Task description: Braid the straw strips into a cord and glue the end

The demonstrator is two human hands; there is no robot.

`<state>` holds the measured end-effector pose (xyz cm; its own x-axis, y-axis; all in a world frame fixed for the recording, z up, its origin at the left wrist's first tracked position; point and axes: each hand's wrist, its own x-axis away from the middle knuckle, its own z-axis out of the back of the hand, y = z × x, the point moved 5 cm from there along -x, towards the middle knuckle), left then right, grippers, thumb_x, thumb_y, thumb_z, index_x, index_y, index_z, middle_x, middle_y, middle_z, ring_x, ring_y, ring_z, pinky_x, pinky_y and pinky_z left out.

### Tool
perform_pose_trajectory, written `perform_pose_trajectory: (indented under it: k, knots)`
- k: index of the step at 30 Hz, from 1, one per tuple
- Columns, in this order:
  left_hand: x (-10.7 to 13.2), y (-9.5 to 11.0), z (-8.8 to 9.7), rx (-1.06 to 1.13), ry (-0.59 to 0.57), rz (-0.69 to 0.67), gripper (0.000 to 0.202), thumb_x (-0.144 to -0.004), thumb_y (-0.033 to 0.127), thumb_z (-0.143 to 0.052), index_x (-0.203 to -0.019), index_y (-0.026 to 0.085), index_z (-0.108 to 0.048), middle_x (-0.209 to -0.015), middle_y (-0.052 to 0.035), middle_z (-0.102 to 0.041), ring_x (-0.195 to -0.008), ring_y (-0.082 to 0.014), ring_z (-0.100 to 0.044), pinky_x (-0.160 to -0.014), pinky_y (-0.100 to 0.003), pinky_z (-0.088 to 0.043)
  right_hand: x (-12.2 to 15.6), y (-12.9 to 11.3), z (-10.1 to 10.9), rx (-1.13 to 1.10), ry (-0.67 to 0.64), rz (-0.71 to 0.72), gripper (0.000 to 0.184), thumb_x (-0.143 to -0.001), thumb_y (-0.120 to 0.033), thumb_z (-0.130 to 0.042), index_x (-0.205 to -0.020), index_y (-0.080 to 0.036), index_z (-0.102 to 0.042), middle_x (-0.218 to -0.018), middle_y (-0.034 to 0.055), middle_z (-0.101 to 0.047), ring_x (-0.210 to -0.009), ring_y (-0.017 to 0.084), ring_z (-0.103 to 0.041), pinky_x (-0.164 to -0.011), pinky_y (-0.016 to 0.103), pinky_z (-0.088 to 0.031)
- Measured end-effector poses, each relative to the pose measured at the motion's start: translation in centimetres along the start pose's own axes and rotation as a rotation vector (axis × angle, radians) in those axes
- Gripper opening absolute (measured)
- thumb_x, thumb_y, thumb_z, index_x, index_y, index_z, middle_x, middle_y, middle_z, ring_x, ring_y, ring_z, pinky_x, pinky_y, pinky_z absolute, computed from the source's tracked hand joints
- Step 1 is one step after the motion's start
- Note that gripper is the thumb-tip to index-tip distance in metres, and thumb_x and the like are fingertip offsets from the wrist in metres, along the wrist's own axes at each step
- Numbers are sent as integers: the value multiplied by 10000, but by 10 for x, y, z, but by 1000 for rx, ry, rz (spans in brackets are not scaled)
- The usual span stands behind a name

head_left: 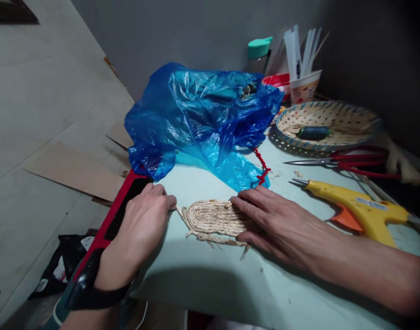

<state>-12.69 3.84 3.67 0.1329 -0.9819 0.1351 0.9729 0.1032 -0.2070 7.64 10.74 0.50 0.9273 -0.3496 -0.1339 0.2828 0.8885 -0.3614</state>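
A flat oval coil of braided straw rope (pixel 211 217) lies on the pale green table (pixel 203 279). My right hand (pixel 268 217) lies flat on the coil's right part, fingers stretched out and pressing it down. My left hand (pixel 143 224) is closed at the coil's left end, fingertips pinched on the rope's end there. A black band sits on my left wrist (pixel 89 286).
A crumpled blue plastic bag (pixel 203 114) lies behind the coil, with a red cord (pixel 263 167) beside it. A yellow glue gun (pixel 361 208), red scissors (pixel 347 161), a woven tray (pixel 328 123), a paper cup of sticks (pixel 304 85) and a bottle (pixel 258 55) stand to the right.
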Motion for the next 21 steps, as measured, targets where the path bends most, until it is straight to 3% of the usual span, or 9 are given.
perform_pose_trajectory:
  k: [8,14,17,21]
  knots:
    - [-22,29,21,-148,19,-214,223,-872,147,-476,-735,184,-648,-863,-103,-577,-851,-265,-488,-603,-347,-286,-2,-2,3,14,-29,-7,293,-892,-320,-528,-1086,-110,-588,-1007,139,-547,-907,267,-488,-797,436,-454]
    - [-29,36,32,-152,-35,-320,245,-841,107,-451,-646,192,-574,-716,-43,-534,-595,-172,-425,-524,-337,-166,-4,-4,6,25,-65,-12,270,-870,-272,-547,-1078,-109,-603,-971,127,-554,-912,275,-494,-797,439,-456]
    - [-32,31,32,-81,-65,-360,218,-813,108,-458,-659,206,-579,-703,-29,-547,-578,-165,-422,-520,-332,-158,-6,-4,7,26,-102,-25,256,-864,-268,-553,-1063,-116,-606,-976,126,-555,-928,278,-491,-803,434,-456]
    - [-32,8,26,49,-144,-313,208,-729,82,-479,-633,207,-614,-623,-30,-576,-554,-159,-466,-534,-327,-193,-9,-3,6,22,-137,-52,249,-859,-293,-566,-1042,-129,-607,-1002,125,-558,-938,273,-495,-808,424,-458]
